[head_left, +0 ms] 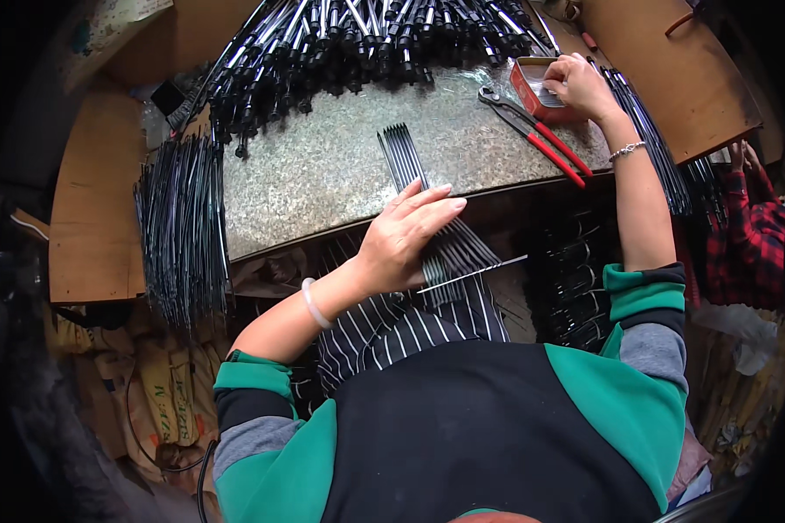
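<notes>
My left hand (407,234) lies across a flat row of thin black rods (401,155) at the table's front edge, its fingers together and pressed over them. The rods reach onto the tabletop at one end and fan out above my lap at the other. A thin silvery strip (475,274) crosses their near ends beside my left thumb. At the back right, my right hand (577,85) dips with bent, closed fingers into a small open red box (532,94). Silvery contents show in the box. What the fingertips hold is hidden.
Pliers with red handles (545,144) lie on the speckled tabletop (323,166) beside the box. A big pile of black and silver rods (366,39) fills the back. Bundles of thin black rods (180,227) hang at the left edge. Another person's plaid sleeve (746,240) shows at the right.
</notes>
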{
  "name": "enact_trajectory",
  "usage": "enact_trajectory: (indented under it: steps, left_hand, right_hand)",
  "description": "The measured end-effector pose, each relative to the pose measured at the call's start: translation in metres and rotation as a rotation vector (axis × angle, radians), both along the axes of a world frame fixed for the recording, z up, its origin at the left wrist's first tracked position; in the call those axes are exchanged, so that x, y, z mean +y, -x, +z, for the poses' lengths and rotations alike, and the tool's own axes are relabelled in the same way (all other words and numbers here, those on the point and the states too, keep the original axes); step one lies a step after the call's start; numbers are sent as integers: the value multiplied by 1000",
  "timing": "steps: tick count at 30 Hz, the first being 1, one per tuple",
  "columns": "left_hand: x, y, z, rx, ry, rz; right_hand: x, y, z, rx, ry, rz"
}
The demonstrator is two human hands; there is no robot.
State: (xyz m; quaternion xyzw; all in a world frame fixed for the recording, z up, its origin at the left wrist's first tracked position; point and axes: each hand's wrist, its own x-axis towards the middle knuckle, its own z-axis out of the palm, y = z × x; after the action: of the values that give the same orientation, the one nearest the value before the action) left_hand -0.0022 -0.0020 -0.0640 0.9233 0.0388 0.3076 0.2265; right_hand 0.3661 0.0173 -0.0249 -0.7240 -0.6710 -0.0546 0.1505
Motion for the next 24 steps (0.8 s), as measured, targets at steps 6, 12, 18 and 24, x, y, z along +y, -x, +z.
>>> enact_trajectory:
  steps: [6, 12, 18, 24]
  left_hand:
    - [-16, 48, 33, -154, 292, -188]
    - [-9, 76, 31, 106, 241, -160]
    - [-1, 79, 24, 143, 175, -240]
    - [4, 80, 23, 157, 110, -281]
  right_hand:
    - [-27, 29, 10, -76, -441, 51]
    - [-89, 147, -36, 188, -482, 376]
    - [-98, 175, -76, 177, -475, 247]
    - [-99, 179, -84, 161, -483, 211]
